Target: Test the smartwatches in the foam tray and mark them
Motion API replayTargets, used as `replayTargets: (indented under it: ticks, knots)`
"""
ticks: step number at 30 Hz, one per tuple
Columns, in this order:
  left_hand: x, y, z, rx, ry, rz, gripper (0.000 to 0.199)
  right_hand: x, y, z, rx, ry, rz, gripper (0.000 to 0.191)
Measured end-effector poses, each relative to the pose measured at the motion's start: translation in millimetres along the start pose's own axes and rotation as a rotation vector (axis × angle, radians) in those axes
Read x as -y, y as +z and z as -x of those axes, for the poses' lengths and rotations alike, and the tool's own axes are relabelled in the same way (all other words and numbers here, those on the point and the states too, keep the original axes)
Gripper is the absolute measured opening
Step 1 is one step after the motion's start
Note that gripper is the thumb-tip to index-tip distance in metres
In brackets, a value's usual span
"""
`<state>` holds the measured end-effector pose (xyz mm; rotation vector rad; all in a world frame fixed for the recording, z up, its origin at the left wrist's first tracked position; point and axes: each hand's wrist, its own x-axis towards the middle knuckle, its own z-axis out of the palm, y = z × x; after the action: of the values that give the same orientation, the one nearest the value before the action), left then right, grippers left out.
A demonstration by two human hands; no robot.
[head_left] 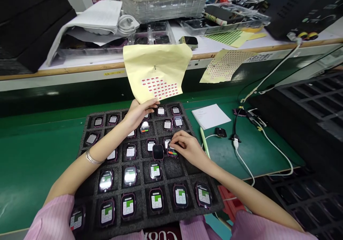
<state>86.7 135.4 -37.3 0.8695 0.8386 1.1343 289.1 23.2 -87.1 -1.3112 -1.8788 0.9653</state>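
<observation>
My left hand [140, 113] is at the lower edge of a yellow sticker sheet [158, 59] with rows of small red arrows, its fingers closed on that edge. My right hand [187, 145] is bent into a pinch over a smartwatch [172, 152] with orange and green bars on its screen. The fingertips touch its upper right side; anything small between them is hidden. Below both hands lies a black foam tray [173, 170] of square compartments, many holding lit purple-rimmed smartwatches. One dark-screened watch [158, 152] rests beside the pinched one.
Right of the tray are white papers [211, 116], a green pen [205, 141], a small black device [220, 132] and white cables [243, 165]. A shelf [88, 66] behind bears stacked clear trays [163, 4]. Another sticker sheet [225, 65] hangs from its edge. More foam trays [316, 100] stand right.
</observation>
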Motion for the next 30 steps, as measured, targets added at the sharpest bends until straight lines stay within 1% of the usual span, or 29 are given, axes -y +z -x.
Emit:
replayTargets:
  ticks: [1,5,7,10,11,12,14,15,17,20,22,23,25,27,30]
  knots:
    - [-0.2,0.6,0.3,0.0,0.001,0.0,0.025,-0.2,0.2,1.0,-0.015,0.001,0.019,0.009]
    - [-1.8,1.8,1.3,0.0,0.001,-0.001,0.025,0.9,-2.8,8.0,-0.071,0.011,0.071,0.019]
    - [-2.5,1.9,1.5,0.005,-0.003,-0.004,0.025,2.9,-5.2,12.9,-0.07,0.007,0.114,0.024]
    - [-2.2,3.0,1.6,0.007,0.005,-0.008,0.025,5.7,-7.0,19.8,0.003,-0.033,0.309,0.045]
    - [-1.6,3.7,1.8,0.004,0.012,-0.01,0.027,6.1,-6.9,21.5,0.034,-0.048,0.39,0.048]
    - [-0.7,4.5,2.1,-0.002,0.022,-0.011,0.029,6.2,-6.6,22.7,0.063,-0.062,0.453,0.047]
    - [1.4,6.2,3.3,-0.003,0.044,-0.01,0.035,6.0,-5.9,23.6,0.095,-0.083,0.483,0.041]
    - [2.5,6.9,4.2,0.003,0.054,-0.008,0.038,6.2,-5.8,23.5,0.098,-0.09,0.446,0.038]
    - [4.2,7.2,6.1,0.031,0.055,-0.01,0.04,8.8,-6.2,23.2,0.078,-0.079,0.264,0.036]
    - [4.0,6.0,8.3,0.067,0.022,-0.026,0.037,21.6,-7.8,23.6,0.032,0.038,-0.211,0.038]
    - [1.8,5.1,8.4,0.064,0.011,-0.023,0.035,35.6,-8.5,24.3,0.043,0.132,-0.52,0.041]
    - [0.2,4.8,8.0,0.053,0.015,-0.013,0.035,43.2,-8.6,24.7,0.064,0.164,-0.631,0.041]
    - [-3.6,4.8,6.7,0.026,0.039,0.013,0.034,57.5,-8.2,25.2,0.115,0.194,-0.75,0.042]
    - [-7.4,5.0,5.4,0.003,0.065,0.03,0.033,68.0,-7.6,25.7,0.156,0.192,-0.789,0.044]
    - [-11.2,4.6,4.7,-0.008,0.085,0.023,0.033,76.1,-6.5,28.0,0.153,0.164,-0.799,0.042]
